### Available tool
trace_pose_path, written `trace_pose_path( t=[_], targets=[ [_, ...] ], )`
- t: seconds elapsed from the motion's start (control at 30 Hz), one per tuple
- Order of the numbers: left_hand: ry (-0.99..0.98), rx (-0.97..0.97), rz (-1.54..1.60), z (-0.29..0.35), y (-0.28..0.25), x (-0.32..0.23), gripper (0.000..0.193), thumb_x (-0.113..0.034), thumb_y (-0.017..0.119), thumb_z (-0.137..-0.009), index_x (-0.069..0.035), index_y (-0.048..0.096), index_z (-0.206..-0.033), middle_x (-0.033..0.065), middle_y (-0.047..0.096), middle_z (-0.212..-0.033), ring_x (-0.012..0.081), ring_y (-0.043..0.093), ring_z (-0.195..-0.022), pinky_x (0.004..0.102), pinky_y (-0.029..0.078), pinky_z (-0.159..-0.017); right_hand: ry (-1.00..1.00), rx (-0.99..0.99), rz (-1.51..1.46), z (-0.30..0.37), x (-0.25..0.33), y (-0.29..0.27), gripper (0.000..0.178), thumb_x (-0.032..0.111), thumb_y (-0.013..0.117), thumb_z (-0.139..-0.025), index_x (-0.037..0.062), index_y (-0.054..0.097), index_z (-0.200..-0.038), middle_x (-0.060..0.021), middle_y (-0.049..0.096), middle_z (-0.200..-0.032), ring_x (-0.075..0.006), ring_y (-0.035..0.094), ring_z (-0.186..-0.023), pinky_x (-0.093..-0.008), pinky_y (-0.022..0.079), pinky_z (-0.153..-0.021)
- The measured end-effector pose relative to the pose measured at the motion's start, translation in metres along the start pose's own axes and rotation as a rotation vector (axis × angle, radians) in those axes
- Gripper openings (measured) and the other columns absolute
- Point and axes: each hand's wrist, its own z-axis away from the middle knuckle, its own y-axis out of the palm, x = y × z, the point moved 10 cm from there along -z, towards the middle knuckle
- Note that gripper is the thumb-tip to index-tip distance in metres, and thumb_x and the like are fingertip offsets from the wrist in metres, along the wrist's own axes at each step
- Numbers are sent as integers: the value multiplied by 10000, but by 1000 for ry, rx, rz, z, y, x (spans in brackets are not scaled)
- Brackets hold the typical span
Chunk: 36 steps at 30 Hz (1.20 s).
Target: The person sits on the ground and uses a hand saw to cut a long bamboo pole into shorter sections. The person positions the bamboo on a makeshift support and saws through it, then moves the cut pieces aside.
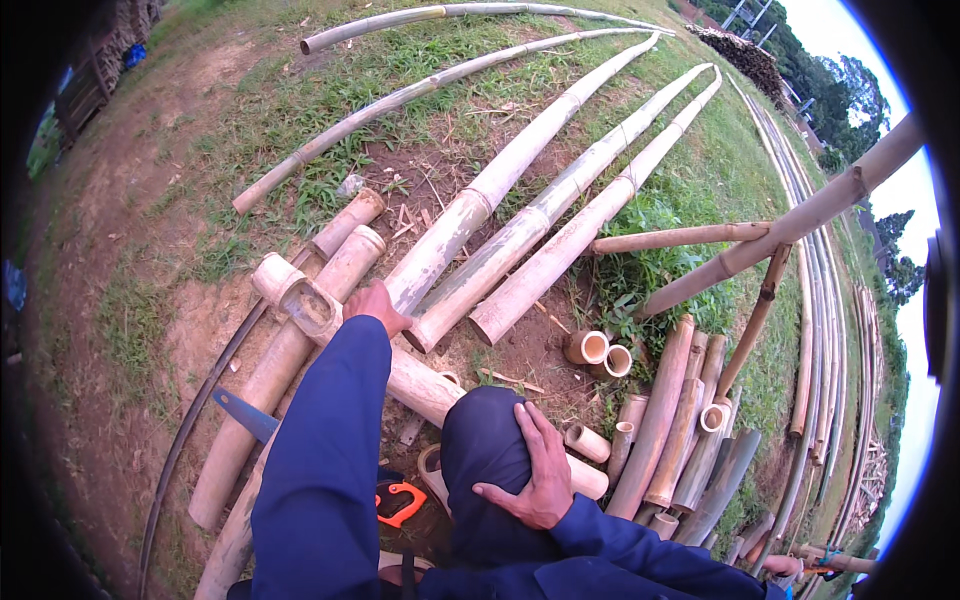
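A bamboo pole (425, 385) with a notch cut near its far end lies slantwise in front of me, passing under my bent knee (480, 440). My left hand (375, 306) is closed over this pole, just right of the notch (312, 305). My right hand (533, 472) rests on the knee, fingers spread, holding nothing. Under my left forearm lies what looks like one handsaw: a blue blade (245, 414) shows on one side and an orange handle (402, 504) on the other. My sleeve hides its middle.
Long bamboo poles (535, 215) stretch away over the grass. Short cut bamboo pieces (665, 425) stand and lean at right, beside a slanted bamboo frame (790, 215). Two bamboo cups (587, 347) sit nearby. Another person's hand (783, 566) shows at lower right.
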Motion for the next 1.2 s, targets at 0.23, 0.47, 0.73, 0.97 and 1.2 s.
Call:
trace_pose_path(
  t=[0.23,0.47,0.73,0.97,1.2],
  targets=[
    [61,-3,24,21,-1,5,794,-365,881,-644,34,561,-1252,226,698,-1167,359,678,-1113,424,507,-1007,-33,30,54,-5,24,15,1116,435,879,-704,73,283,-1574,-257,358,-1535,-435,399,-1385,-525,334,-1138],
    [18,36,-33,118,-20,72,770,-371,855,-654,43,537,-1220,253,704,-1062,385,699,-1027,457,544,-916,-83,60,17,5,35,30,1128,333,892,-694,37,257,-1578,-261,334,-1555,-429,359,-1420,-503,300,-1172],
    [-60,-71,-169,282,-55,264,847,-373,861,-638,16,489,-1292,270,647,-1168,423,653,-1065,479,525,-930,-161,-7,0,17,31,20,1143,297,889,-693,5,225,-1576,-262,337,-1550,-428,336,-1438,-495,281,-1190],
    [-291,84,-77,403,-36,424,915,-294,900,-587,-53,468,-1356,279,627,-1221,461,613,-1133,487,495,-974,-141,-35,-10,25,8,9,1145,295,887,-718,-35,199,-1571,-263,307,-1567,-413,305,-1459,-480,242,-1215],
    [-284,3,-142,434,-25,452,956,-274,901,-568,-18,478,-1386,231,623,-1259,428,611,-1152,454,505,-973,-120,-67,18,17,10,13,1130,279,876,-742,-36,183,-1578,-261,294,-1577,-403,292,-1464,-473,224,-1221]
  ],
)
